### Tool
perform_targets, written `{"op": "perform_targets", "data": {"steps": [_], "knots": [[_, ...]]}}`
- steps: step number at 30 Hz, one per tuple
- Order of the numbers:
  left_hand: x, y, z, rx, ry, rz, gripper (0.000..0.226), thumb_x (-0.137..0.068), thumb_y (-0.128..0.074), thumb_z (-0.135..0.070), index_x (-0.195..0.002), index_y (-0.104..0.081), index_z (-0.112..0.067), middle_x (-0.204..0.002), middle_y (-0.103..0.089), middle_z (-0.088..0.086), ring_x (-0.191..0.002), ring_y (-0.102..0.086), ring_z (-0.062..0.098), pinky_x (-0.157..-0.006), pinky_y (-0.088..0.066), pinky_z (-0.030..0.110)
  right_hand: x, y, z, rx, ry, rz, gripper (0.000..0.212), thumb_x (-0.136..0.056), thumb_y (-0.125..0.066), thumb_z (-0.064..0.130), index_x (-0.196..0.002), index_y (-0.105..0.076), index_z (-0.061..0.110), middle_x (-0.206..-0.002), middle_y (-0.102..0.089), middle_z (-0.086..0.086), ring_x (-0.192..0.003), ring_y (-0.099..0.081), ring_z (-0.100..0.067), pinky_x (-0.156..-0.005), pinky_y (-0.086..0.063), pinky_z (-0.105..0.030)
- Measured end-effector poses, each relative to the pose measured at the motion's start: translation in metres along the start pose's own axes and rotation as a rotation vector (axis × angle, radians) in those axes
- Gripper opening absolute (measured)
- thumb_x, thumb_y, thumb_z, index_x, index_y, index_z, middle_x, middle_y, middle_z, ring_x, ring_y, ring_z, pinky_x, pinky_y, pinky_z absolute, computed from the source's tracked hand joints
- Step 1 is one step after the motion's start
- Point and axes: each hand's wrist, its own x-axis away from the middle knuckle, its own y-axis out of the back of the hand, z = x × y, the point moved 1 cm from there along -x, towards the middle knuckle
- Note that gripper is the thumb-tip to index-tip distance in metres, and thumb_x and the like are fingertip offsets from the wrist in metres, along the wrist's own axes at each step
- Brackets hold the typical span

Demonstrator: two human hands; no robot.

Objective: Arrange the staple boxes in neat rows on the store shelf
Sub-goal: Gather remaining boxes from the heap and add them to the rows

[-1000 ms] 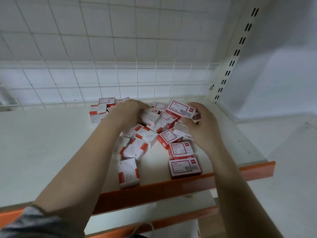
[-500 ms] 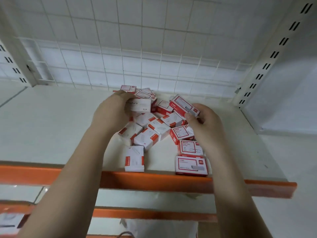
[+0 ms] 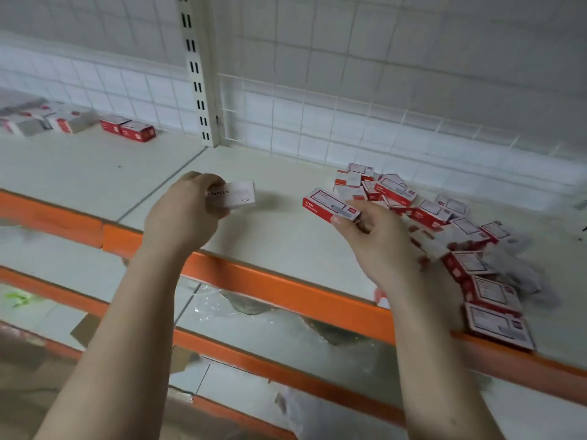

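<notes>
Both hands are loaded and off the pile: the left hand [image 3: 182,214] has its fingers curled round a white staple box [image 3: 233,194] with "STAPLES" printed on its face, held just above the bare shelf board [image 3: 286,246], while the right hand [image 3: 370,236] pinches a red-and-white staple box [image 3: 330,205] by its near end between thumb and fingers. The heap of staple boxes [image 3: 444,223] lies jumbled to the right, trailing down to the orange shelf edge [image 3: 286,287], with one box [image 3: 497,325] sitting right at the lip. To do this step well, I'd say the white box wants to go down flat with a long side square to the wire grid back [image 3: 349,106] or the front edge, label up, because every later box lines up off that first one; then the red one should slide in touching it, same way round. The open board left of the heap looks like the place to start. The risk I can see is the right forearm brushing the boxes by the lip and knocking them off. Against a second ago, plenty differs: both hands were buried in the pile then, still picking; now they have lifted clear and swung left, and the view has turned with them, so the slotted upright [image 3: 198,90] and a neighbouring bay with more red boxes [image 3: 128,130] along its back have come into sight.
</notes>
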Motion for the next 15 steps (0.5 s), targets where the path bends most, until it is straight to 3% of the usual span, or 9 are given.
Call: {"op": "perform_targets", "data": {"steps": [4,7,12,15], "knots": [[0.0,0.049,0.076,-0.044,0.016,-0.021,0.038,-0.079,-0.068,-0.013,-0.116,-0.06,-0.016,-0.113,-0.056,0.005,-0.099,-0.057,0.028,-0.079,-0.046,0.035,0.007,-0.074,0.042,-0.017,0.003,-0.002,0.033,-0.087,-0.062,0.027,-0.118,-0.06,0.014,-0.093,-0.063,0.014,-0.09,-0.06,-0.004,-0.078,-0.047,-0.019],[-0.003,0.089,0.135,-0.075,0.017,-0.017,0.04,-0.079,-0.067,-0.011,-0.117,-0.059,-0.016,-0.114,-0.056,0.005,-0.101,-0.056,0.028,-0.082,-0.045,0.035,0.011,-0.136,0.075,-0.023,0.01,-0.032,0.034,-0.087,-0.062,0.025,-0.118,-0.06,0.011,-0.106,-0.067,0.003,-0.096,-0.062,-0.012,-0.083,-0.049,-0.025],[-0.005,0.15,0.213,-0.122,0.019,-0.033,0.039,-0.079,-0.067,-0.012,-0.117,-0.059,-0.017,-0.112,-0.056,0.004,-0.101,-0.055,0.028,-0.081,-0.046,0.037,0.012,-0.218,0.133,0.011,0.039,-0.024,0.033,-0.089,-0.06,0.025,-0.118,-0.06,0.011,-0.105,-0.067,-0.003,-0.088,-0.059,-0.015,-0.071,-0.041,-0.02],[-0.006,0.176,0.25,-0.136,0.038,-0.038,0.038,-0.08,-0.066,-0.012,-0.117,-0.058,-0.017,-0.113,-0.056,0.003,-0.101,-0.055,0.028,-0.082,-0.047,0.039,0.011,-0.253,0.162,0.009,0.043,-0.008,0.035,-0.09,-0.058,0.026,-0.122,-0.057,0.011,-0.112,-0.065,-0.004,-0.098,-0.06,-0.017,-0.078,-0.041,-0.022]]}}
